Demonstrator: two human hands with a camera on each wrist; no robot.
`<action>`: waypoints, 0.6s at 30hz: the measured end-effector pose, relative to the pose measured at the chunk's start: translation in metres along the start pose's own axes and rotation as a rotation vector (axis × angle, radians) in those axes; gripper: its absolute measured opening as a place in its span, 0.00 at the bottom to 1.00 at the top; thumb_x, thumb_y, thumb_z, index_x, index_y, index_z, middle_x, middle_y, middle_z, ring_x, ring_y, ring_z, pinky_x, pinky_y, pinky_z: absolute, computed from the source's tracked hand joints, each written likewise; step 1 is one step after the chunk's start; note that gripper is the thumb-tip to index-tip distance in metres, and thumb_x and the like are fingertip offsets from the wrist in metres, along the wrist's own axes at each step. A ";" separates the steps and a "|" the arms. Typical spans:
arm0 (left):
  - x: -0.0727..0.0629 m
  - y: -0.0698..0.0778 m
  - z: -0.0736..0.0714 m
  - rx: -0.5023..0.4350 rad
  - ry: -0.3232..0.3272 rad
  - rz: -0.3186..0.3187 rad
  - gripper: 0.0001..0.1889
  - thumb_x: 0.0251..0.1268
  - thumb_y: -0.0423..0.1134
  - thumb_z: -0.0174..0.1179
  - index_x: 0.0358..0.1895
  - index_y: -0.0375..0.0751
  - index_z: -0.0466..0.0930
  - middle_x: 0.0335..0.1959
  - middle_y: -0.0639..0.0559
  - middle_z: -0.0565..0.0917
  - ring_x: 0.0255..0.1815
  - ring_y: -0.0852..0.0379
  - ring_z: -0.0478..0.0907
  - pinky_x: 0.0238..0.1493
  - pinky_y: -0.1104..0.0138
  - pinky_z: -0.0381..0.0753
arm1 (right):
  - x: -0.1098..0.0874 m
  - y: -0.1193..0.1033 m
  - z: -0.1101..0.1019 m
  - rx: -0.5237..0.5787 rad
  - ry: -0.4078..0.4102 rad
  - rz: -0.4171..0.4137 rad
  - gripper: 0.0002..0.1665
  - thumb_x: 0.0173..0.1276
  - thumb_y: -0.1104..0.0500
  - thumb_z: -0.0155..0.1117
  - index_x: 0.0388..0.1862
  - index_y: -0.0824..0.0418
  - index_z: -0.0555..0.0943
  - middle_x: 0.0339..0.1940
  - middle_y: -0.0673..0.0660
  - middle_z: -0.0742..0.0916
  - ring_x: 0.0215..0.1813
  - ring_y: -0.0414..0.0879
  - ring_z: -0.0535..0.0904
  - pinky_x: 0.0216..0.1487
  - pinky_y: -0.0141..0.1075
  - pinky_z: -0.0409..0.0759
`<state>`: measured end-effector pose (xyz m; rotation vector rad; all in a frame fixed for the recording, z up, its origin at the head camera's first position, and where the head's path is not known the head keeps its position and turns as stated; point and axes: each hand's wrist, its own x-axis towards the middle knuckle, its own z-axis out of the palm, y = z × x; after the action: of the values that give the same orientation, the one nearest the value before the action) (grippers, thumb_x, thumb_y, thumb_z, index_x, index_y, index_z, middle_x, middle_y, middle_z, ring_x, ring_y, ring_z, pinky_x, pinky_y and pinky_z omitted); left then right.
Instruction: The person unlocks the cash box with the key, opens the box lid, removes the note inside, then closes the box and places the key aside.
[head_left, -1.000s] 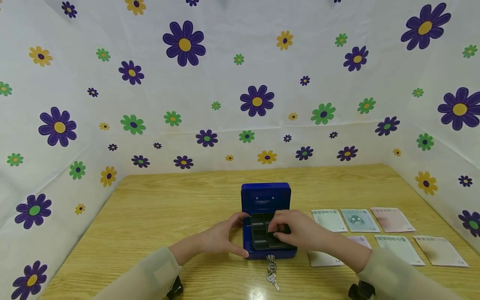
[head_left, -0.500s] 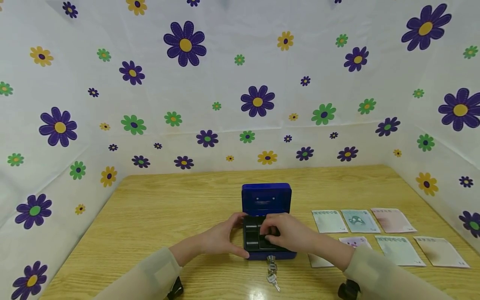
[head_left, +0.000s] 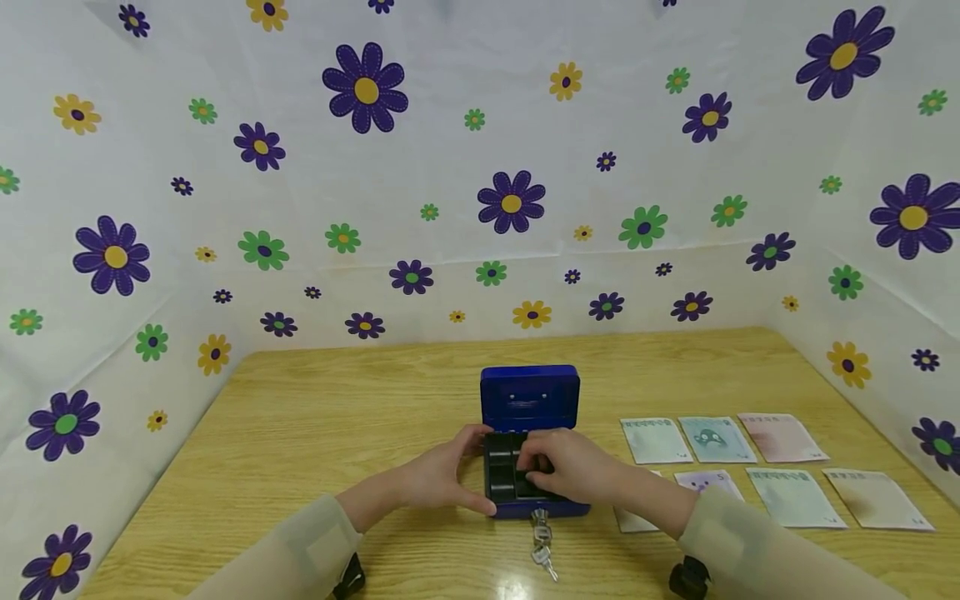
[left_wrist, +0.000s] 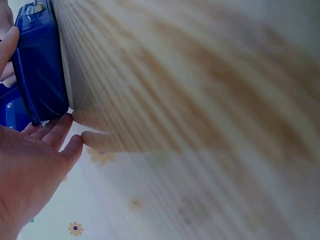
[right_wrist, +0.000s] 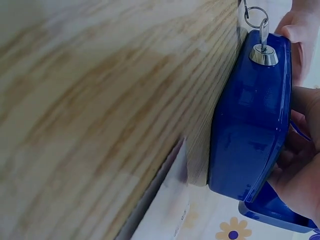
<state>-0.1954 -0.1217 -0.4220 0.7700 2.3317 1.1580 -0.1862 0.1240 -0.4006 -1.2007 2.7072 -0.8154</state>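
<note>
A blue cash box (head_left: pixel 517 510) stands on the table with its lid (head_left: pixel 530 398) raised. Inside sits a black coin tray (head_left: pixel 501 483) with compartments. My left hand (head_left: pixel 438 479) holds the box by its left side, thumb at the front corner and fingers at the back corner. Curled fingers of my right hand (head_left: pixel 577 471) reach down into the tray and pinch it near its middle; the hand covers the tray's right part. In the front lock (right_wrist: pixel 264 54) a key is inserted, and more keys (head_left: pixel 543 557) hang from its ring onto the table.
Right of the box, several play banknotes lie in two rows, among them a teal note (head_left: pixel 717 440), a pink note (head_left: pixel 782 437) and a purple note (head_left: pixel 708 483) partly under my right forearm. A flowered cloth (head_left: pixel 450 167) encloses the table (head_left: pixel 337 400) at the back and sides.
The coin tray has shifted left and settled lower in the box, along with my right hand. During the last half second it has barely moved. My left hand has stayed in place.
</note>
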 end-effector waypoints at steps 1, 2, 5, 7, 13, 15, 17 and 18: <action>0.000 0.000 0.000 0.002 0.001 0.001 0.49 0.52 0.45 0.75 0.73 0.43 0.51 0.68 0.46 0.67 0.68 0.47 0.64 0.69 0.51 0.58 | 0.000 0.000 0.000 -0.002 0.000 0.003 0.06 0.63 0.65 0.69 0.34 0.54 0.83 0.32 0.42 0.79 0.30 0.35 0.71 0.32 0.30 0.73; 0.000 0.000 0.000 0.003 0.000 0.002 0.49 0.52 0.45 0.75 0.72 0.43 0.51 0.68 0.46 0.67 0.69 0.47 0.64 0.69 0.51 0.58 | -0.001 0.001 0.001 0.004 0.001 0.006 0.06 0.63 0.65 0.69 0.35 0.54 0.83 0.32 0.42 0.79 0.31 0.35 0.71 0.32 0.30 0.74; 0.000 0.000 0.000 0.008 -0.003 0.007 0.49 0.52 0.45 0.75 0.72 0.43 0.51 0.68 0.46 0.67 0.69 0.47 0.64 0.69 0.51 0.58 | -0.002 0.002 0.000 0.037 0.001 0.019 0.06 0.63 0.65 0.69 0.36 0.55 0.83 0.33 0.42 0.80 0.32 0.36 0.72 0.33 0.31 0.75; 0.001 0.001 0.000 0.016 -0.008 0.011 0.49 0.52 0.45 0.75 0.73 0.43 0.51 0.68 0.45 0.66 0.69 0.47 0.64 0.69 0.51 0.58 | -0.004 0.004 -0.001 0.074 0.000 0.031 0.06 0.64 0.65 0.68 0.38 0.55 0.83 0.33 0.42 0.80 0.33 0.36 0.74 0.35 0.32 0.76; -0.002 0.002 -0.009 0.104 -0.032 0.010 0.51 0.52 0.51 0.74 0.75 0.44 0.50 0.72 0.46 0.63 0.70 0.48 0.63 0.69 0.51 0.59 | -0.015 0.009 -0.012 0.155 0.061 0.047 0.07 0.66 0.63 0.67 0.43 0.57 0.82 0.38 0.45 0.82 0.40 0.38 0.77 0.43 0.37 0.79; -0.004 0.002 -0.015 0.124 -0.027 0.009 0.48 0.54 0.52 0.72 0.74 0.46 0.54 0.71 0.48 0.64 0.70 0.48 0.63 0.68 0.50 0.60 | -0.020 0.011 -0.019 0.154 0.105 0.037 0.07 0.66 0.62 0.67 0.43 0.58 0.82 0.39 0.47 0.82 0.41 0.39 0.78 0.43 0.39 0.79; -0.007 0.003 -0.022 0.125 -0.009 0.010 0.42 0.56 0.52 0.71 0.71 0.46 0.61 0.70 0.50 0.67 0.69 0.47 0.64 0.66 0.48 0.63 | -0.025 0.013 -0.028 0.147 0.154 0.043 0.08 0.67 0.62 0.67 0.44 0.59 0.82 0.39 0.48 0.83 0.41 0.40 0.78 0.43 0.41 0.78; -0.008 0.004 -0.027 0.118 0.003 0.010 0.38 0.58 0.51 0.70 0.70 0.46 0.64 0.68 0.51 0.69 0.68 0.46 0.65 0.65 0.47 0.64 | -0.027 0.014 -0.033 0.144 0.180 0.053 0.08 0.67 0.62 0.67 0.44 0.59 0.82 0.40 0.49 0.84 0.41 0.40 0.78 0.43 0.42 0.78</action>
<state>-0.2036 -0.1406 -0.4029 0.8220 2.4188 1.0328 -0.1860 0.1657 -0.3832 -1.0698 2.7468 -1.1399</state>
